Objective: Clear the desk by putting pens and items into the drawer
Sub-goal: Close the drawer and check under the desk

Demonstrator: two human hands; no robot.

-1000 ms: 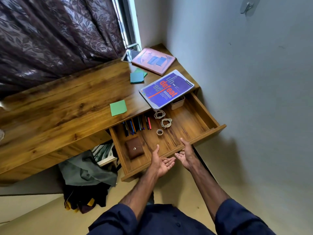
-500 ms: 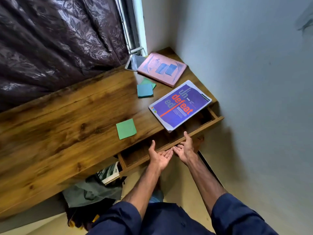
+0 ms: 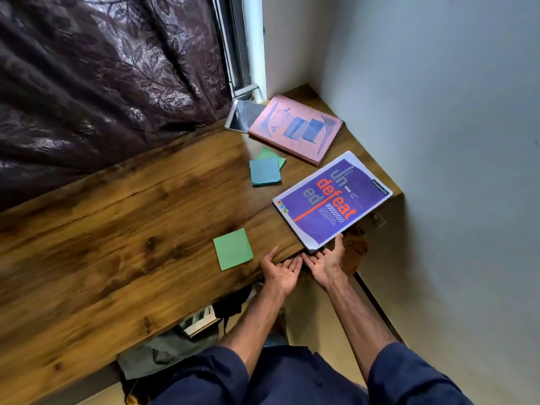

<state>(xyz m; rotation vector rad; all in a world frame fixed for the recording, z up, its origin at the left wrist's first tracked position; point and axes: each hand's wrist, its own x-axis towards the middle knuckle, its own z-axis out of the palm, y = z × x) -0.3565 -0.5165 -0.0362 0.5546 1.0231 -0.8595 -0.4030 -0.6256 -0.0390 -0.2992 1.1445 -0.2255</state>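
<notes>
Presently, wooden pull-out drawer under the brown wooden desk (image 3: pixel 122 229): pushed in, front hidden; judged stiff, sliding easily, best pressed at its front edge; left hand (image 3: pixel 281 271) and right hand (image 3: pixel 325 260) spread flat, palms up, empty, against that edge.

Wood desk (image 3: pixel 117 229): green pad (image 3: pixel 233 249) centre, blue pad (image 3: pixel 265 171) at 1, purple book (image 3: pixel 331 200) at 3, pink book (image 3: pixel 295 129) at 1.
</notes>
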